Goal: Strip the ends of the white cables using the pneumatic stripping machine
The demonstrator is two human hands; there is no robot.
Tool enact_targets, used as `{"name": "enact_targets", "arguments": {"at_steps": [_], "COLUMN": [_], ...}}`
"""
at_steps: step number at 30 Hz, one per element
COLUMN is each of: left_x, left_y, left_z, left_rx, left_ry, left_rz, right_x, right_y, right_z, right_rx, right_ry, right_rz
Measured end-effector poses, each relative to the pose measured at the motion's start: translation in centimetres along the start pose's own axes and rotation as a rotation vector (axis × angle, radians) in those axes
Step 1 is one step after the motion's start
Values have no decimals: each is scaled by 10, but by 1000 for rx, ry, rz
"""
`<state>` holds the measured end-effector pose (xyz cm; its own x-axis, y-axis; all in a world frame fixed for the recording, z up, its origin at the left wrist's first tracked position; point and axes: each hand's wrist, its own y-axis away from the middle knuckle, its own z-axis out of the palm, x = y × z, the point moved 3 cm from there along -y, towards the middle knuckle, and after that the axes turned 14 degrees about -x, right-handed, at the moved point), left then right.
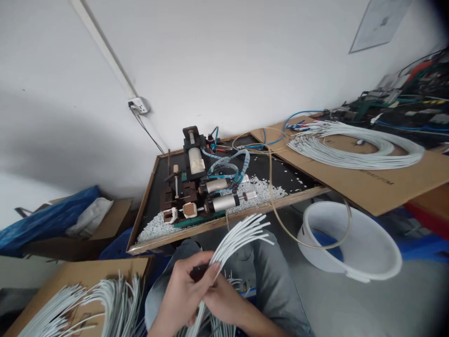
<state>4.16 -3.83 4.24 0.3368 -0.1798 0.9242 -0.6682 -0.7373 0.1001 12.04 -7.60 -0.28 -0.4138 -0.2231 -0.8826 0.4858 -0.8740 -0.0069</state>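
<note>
A bundle of thin white cables [242, 236] rises between my hands, its loose ends fanned out to the upper right. My left hand [185, 285] is closed on the bundle, with the thumb laid across it. Just below and to the right, my right hand [224, 297] is also closed around the cables, its fingers partly hidden behind the left. The lower part of the bundle runs down between my legs, where more white cables show. Beyond my hands stands a bench machine [210, 192] with metal cylinders and blue hoses.
Small white cut pieces [157, 229] lie on the black bench, which has a wooden rim [224, 220]. Coiled white cables [382, 159] rest on cardboard [382, 192] at right, above a white tub [379, 252]. More cable bundles [119, 304] lie at lower left. A yellowish tube [271, 187] hangs over the bench edge.
</note>
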Motion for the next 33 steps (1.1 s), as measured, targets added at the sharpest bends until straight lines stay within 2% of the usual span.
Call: {"name": "enact_targets", "arguments": {"at_steps": [5, 9, 11, 16, 23, 29, 33], "left_x": [-12, -19, -22, -26, -28, -49, -61], "left_y": [1, 0, -2, -4, -6, -13, -18], "left_z": [-10, -13, -14, -21, -35, -53, -55], "left_rx": [166, 179, 173, 264, 340, 612, 678], "left_ry": [181, 358, 395, 377, 663, 537, 397], "left_rz": [-10, -115, -123, -29, 87, 107, 89], "right_x": [-8, -6, 0, 17, 23, 29, 28], "right_y": [2, 4, 5, 8, 14, 16, 18], "right_z": [9, 7, 3, -6, -12, -18, -18], "right_rx": [70, 87, 97, 153, 194, 227, 232], "right_ry": [2, 22, 29, -47, -85, -74, -81], "right_rz": [-52, -14, 13, 24, 75, 69, 85]}}
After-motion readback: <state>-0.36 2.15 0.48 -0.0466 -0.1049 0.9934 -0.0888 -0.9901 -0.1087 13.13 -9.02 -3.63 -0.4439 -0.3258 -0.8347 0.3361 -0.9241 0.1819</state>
